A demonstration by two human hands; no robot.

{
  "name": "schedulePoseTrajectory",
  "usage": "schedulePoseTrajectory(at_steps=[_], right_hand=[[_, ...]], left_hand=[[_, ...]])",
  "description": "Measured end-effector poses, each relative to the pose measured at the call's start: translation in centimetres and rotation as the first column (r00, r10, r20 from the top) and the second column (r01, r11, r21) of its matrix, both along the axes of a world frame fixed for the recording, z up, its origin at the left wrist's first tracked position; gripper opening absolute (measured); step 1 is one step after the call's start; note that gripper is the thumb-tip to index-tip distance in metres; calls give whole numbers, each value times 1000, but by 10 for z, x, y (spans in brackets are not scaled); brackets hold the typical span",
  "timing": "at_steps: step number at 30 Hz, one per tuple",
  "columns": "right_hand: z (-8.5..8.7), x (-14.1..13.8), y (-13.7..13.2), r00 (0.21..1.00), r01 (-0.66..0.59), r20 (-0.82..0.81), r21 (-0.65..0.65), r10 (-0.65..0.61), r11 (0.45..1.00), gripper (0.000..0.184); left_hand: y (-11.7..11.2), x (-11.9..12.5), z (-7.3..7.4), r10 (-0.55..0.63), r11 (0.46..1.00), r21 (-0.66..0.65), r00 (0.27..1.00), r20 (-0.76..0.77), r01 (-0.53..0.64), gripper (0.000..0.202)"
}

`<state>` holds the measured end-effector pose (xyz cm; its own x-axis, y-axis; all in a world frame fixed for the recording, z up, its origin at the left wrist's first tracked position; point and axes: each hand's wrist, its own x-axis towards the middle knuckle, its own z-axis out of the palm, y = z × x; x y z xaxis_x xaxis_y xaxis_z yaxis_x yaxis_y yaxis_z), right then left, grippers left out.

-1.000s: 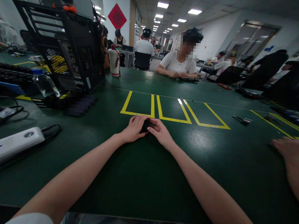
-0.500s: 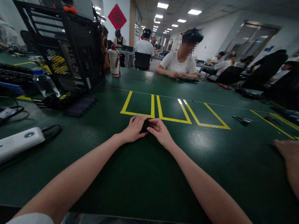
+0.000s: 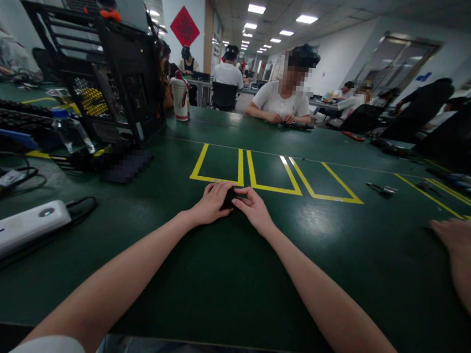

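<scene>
Both of my hands meet on the green table (image 3: 219, 263), just in front of the yellow taped boxes (image 3: 219, 165). A small black object (image 3: 229, 197) sits between them. My left hand (image 3: 210, 203) has its fingers curled round the object's left side. From the right, my right hand (image 3: 253, 207) pinches the same object. Most of the object is hidden by my fingers, and I cannot make out what it is.
A black computer case (image 3: 103, 75) stands at the left with cables and a white power strip (image 3: 9, 232) in front of it. Another person's hand (image 3: 460, 237) rests at the right edge. A person sits across the table (image 3: 284, 101). A small tool (image 3: 380, 187) lies at the right.
My hands stay together on the small black object with almost no movement. The other person's hand at the right edge has shifted slightly.
</scene>
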<state>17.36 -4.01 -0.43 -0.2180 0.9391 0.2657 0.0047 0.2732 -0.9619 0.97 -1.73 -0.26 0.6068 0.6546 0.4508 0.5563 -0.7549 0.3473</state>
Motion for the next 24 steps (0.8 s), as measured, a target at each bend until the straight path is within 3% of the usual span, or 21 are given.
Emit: schedulePoseTrajectory(at_steps=[6,12,18,24], right_hand=[[0,4,4,999,-12,39,-21,13,1000,33],[-1,4,2,996,-82,-25,-15,81,997,31],[-3,1,3,1000,-4,-14,5,5,1000,21],[-2,3,6,999,-5,34,-19,6,1000,31]], left_hand=[[1,0,-1,-5,1000,-4,1000,0,5,58],[2,0,-3,-3,1000,8,1000,8,3,57],[3,0,-3,-7,1000,6,1000,13,7,57],[0,-1,1,-12,1000,-19,1000,5,12,57]])
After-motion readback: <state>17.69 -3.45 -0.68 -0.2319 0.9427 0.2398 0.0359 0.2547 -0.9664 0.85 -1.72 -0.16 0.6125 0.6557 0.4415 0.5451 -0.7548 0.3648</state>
